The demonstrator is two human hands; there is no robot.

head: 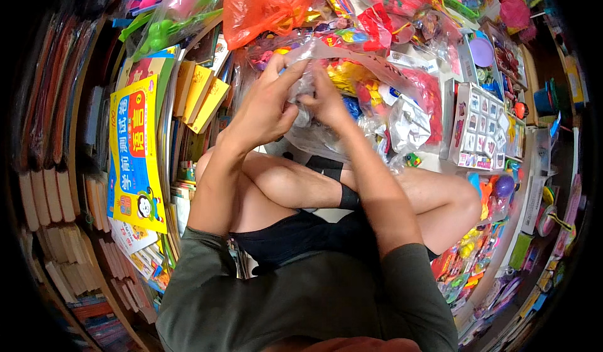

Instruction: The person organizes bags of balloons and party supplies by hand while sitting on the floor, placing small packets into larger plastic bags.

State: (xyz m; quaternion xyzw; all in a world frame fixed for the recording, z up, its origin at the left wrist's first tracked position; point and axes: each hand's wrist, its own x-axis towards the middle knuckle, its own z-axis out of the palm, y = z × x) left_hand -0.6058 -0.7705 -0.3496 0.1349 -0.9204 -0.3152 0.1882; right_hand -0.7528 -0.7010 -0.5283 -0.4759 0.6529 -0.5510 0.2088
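Note:
I sit cross-legged, both hands close together over a large clear plastic bag (372,59) with red print near its edge. My left hand (271,102) grips the gathered plastic, its index finger reaching towards the other hand. My right hand (325,100) is slightly blurred and pinches crumpled film beside it. Through and around the bag show colourful packaged items, among them a yellow foil packet (345,76) and a bright red packet (419,90). A crumpled white wrapper (410,123) lies to the right of my right hand. What sits under my palms is hidden.
An orange plastic bag (264,10) lies beyond my hands. Stacked books with a yellow workbook (136,158) on top stand at left, beside bookshelves (52,201). At right are a compartmented white box (478,125) and bagged toys (501,187) near a shelf.

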